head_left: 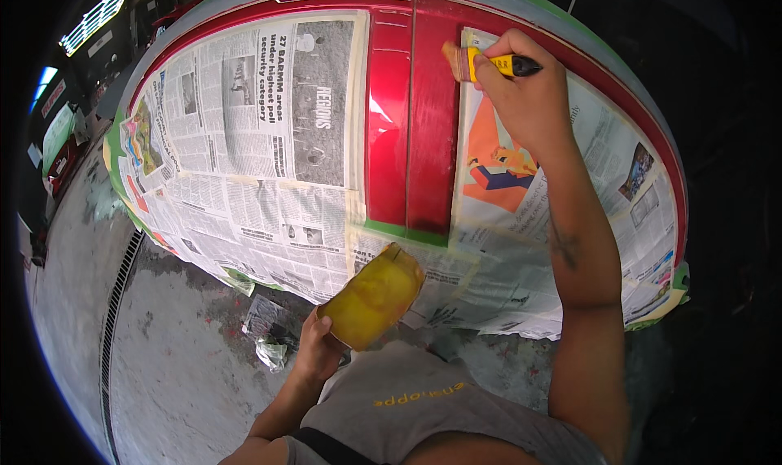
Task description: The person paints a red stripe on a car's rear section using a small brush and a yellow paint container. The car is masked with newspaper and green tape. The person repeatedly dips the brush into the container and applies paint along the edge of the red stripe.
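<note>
My right hand (529, 98) grips a paintbrush (494, 64) with a yellow and black handle. Its tan bristles point left, at the top of the bare red panel (432, 123), by the taped edge of the newspaper; whether they touch the paint I cannot tell. Low in front of me, my left hand (318, 347) is closed around the lower end of a yellow box-shaped container (373, 298), which is tilted; its contents are hard to make out. Newspaper sheets (244, 114) cover the car body on both sides of the red strip, held by masking tape (358, 106).
The curved red vehicle body spans the view in front of me, with green patches along its lower edge. Crumpled plastic and paper (269, 334) lie on the grey concrete floor (187, 351) at left. A drain grate (118, 310) runs across the floor. Shop items stand at far left.
</note>
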### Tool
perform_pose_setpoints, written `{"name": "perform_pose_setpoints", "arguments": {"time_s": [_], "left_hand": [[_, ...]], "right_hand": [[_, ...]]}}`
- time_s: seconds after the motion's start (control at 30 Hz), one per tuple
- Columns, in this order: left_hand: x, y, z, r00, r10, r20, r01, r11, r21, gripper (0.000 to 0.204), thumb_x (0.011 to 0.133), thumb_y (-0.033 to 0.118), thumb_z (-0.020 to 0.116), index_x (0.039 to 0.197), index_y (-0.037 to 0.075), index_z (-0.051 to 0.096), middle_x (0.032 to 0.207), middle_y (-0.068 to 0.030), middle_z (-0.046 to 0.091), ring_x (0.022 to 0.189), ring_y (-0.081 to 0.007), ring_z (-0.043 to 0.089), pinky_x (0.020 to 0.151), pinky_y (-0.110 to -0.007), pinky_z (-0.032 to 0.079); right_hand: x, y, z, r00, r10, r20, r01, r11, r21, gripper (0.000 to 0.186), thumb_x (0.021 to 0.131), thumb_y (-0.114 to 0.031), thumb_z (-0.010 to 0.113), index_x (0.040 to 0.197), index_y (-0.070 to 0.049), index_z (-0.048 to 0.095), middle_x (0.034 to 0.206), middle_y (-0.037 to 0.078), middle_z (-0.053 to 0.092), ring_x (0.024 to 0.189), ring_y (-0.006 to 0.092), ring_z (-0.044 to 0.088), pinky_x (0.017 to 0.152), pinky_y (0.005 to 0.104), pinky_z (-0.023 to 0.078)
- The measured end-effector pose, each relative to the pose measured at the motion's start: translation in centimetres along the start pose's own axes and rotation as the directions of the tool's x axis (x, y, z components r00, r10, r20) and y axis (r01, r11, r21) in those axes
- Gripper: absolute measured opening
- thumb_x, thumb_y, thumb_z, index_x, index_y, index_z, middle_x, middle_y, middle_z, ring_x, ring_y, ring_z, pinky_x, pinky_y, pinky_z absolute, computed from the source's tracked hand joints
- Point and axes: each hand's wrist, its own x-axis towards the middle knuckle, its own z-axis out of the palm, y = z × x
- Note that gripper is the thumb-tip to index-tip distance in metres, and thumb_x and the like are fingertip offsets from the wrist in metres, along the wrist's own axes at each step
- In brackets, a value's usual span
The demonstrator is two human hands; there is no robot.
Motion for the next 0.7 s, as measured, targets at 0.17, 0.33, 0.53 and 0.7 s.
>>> {"name": "perform_pose_setpoints", "arguments": {"time_s": [0.17, 0.33, 0.53, 0.7], "left_hand": [[-0.5, 0.0, -0.6, 0.998, -0.013, -0.058, 0.013, 1.0, -0.003, 0.081, 0.097, 0.048, 0.08, 0.155, -0.003, 0.053, 0.141, -0.0142, 0.07, 0.124, -0.0259, 0.073, 0.099, -0.044, 0.063], [-0.7, 0.2, -1.0, 0.999, 0.021, -0.048, -0.022, 0.999, -0.033, 0.082, 0.097, 0.047, 0.081, 0.155, -0.003, 0.053, 0.141, -0.0142, 0.07, 0.126, -0.0264, 0.072, 0.101, -0.046, 0.063], [-0.5, 0.4, -1.5, 0.998, -0.02, -0.054, 0.02, 1.0, -0.007, 0.082, 0.096, 0.048, 0.082, 0.154, -0.002, 0.053, 0.141, -0.0146, 0.07, 0.126, -0.0262, 0.072, 0.102, -0.046, 0.063], [-0.4, 0.6, -1.4, 0.999, -0.03, -0.031, 0.031, 0.999, 0.019, 0.084, 0.095, 0.049, 0.082, 0.154, -0.003, 0.053, 0.139, -0.0141, 0.071, 0.124, -0.0256, 0.072, 0.1, -0.046, 0.063]], "right_hand": [[-1.3, 1.3, -0.7, 0.969, -0.239, -0.058, 0.23, 0.964, -0.133, 0.014, 0.097, 0.0, 0.081, 0.107, -0.006, 0.073, 0.1, 0.01, 0.076, 0.092, 0.017, 0.076, 0.079, 0.0335, 0.059], [-9.0, 1.2, 1.6, 0.779, -0.384, 0.496, 0.602, 0.68, -0.419, 0.033, 0.076, -0.005, 0.088, 0.106, -0.009, 0.073, 0.114, 0.008, 0.073, 0.109, 0.0298, 0.073, 0.079, 0.0392, 0.057], [-11.9, 0.2, 1.2, 0.836, -0.303, 0.457, 0.464, 0.835, -0.295, 0.017, 0.088, -0.012, 0.086, 0.097, -0.007, 0.072, 0.096, 0.008, 0.072, 0.09, 0.0259, 0.071, 0.073, 0.0398, 0.053], [-3.8, -0.9, 1.6, 0.908, 0.217, 0.358, -0.133, 0.961, -0.243, 0.017, 0.1, -0.012, 0.084, 0.1, -0.001, 0.072, 0.082, 0.005, 0.064, 0.075, 0.0134, 0.057, 0.069, 0.0326, 0.048]]}}
